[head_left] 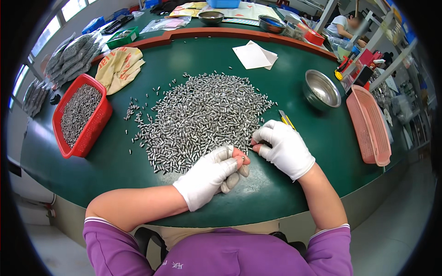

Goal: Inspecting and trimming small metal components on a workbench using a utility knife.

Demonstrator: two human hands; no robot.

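A broad pile of small shiny metal parts (pixel 202 115), each a short bullet-like cylinder, covers the middle of the green table (pixel 258 198). My left hand (pixel 214 172), in a white glove with bare fingertips, is closed at the pile's near edge. A small metal part seems to be pinched between its thumb and forefinger. My right hand (pixel 283 147), gloved the same way, has its fingers curled together at the pile's right edge. Whatever is between those fingertips is too small to make out. Just beyond it lies a yellow utility knife (pixel 287 119).
On the left stands a red basket (pixel 102 110) of similar parts, beside a crumpled cloth bag (pixel 119 69) and stacked filled bags (pixel 73 57). A metal bowl (pixel 322 89) and pink basket (pixel 368 126) stand right. White papers (pixel 253 55) lie farther back. Another person (pixel 343 27) sits far right.
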